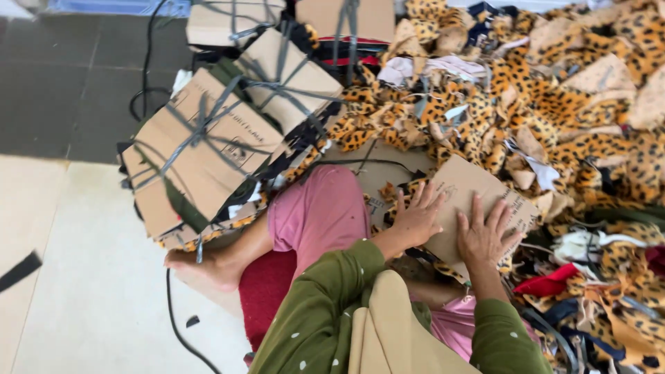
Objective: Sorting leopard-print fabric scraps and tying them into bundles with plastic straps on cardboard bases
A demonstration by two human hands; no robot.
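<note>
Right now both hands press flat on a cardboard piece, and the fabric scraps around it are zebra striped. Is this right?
Not quite. In the head view the left hand and right hand do press flat on the cardboard piece, but the fabric scraps are leopard spotted, not zebra striped.

under the hands: flat brown cardboard sheet (463, 190) hides whatever's beneath
top edge: strapped brown cardboard bundle (225, 21) cut off
right side: leopard-print fabric scrap heap (554, 104) runs out of frame

Both hands lie flat on a cardboard sheet (465, 201): left hand (415, 218) at its 9 o'clock edge, right hand (483, 235) at 6. Strapped bundles (208, 149) sit at 10 o'clock; fabric scraps (554, 104) spread from 12 to 4.
</note>
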